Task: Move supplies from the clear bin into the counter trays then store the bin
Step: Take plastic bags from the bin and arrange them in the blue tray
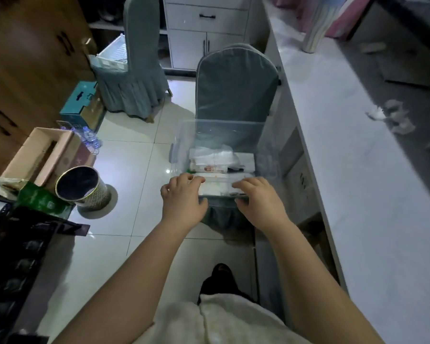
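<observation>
A clear plastic bin (181,135) stands on the seat of a grey-blue covered chair (236,85) beside the white counter (353,155). Inside it lie white packets and flat boxes (216,160). My left hand (181,199) rests at the bin's near left corner with fingers curled over the rim. My right hand (261,197) sits at the near right part of the rim, fingers likewise bent over the edge. No counter trays can be made out in this view.
A second covered chair (137,70) stands further back left. A round metal can (82,187), cardboard boxes (42,155) and a teal box (82,105) crowd the left floor. Crumpled tissue (392,115) lies on the counter. White drawers (206,26) stand behind.
</observation>
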